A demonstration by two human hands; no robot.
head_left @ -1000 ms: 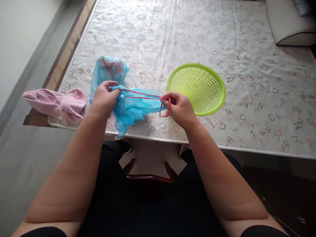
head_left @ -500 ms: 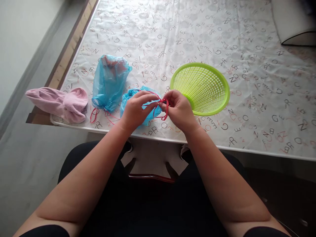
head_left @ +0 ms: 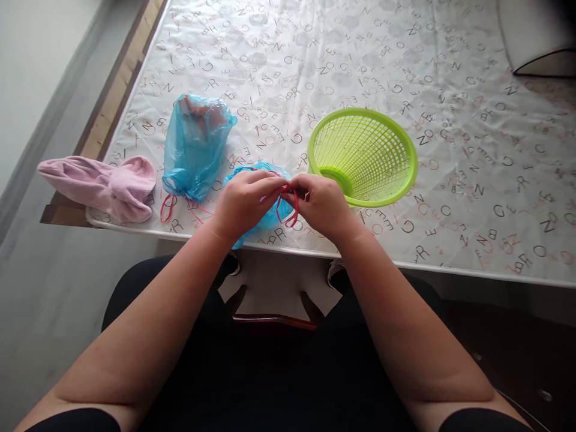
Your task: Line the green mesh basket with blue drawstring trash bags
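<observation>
Between my two hands runs a red ribbon [head_left: 294,211], its loop hanging below the fingertips. My left hand [head_left: 245,201] pinches it from one side and my right hand [head_left: 321,201] from the other, fingertips meeting. Under and behind the left hand lies a crumpled blue plastic bag [head_left: 265,222], partly hidden by the fingers. Farther left stands a second blue plastic bag [head_left: 195,147], filled and gathered at its lower end, with a red ribbon loop [head_left: 168,207] beside its neck. What is inside shows only as a brownish shape.
A lime-green mesh basket [head_left: 364,156] lies tipped on its side just beyond my right hand. A pink cloth headband with a bow [head_left: 130,189] rests at the table's left corner. A white object with a dark edge [head_left: 540,36] is at the far right on the letter-printed tablecloth [head_left: 472,180].
My hands have drawn closer together over the ribbon, and the right fingers have turned more downward. The near blue bag now reaches the table's front edge. The view has shifted slightly.
</observation>
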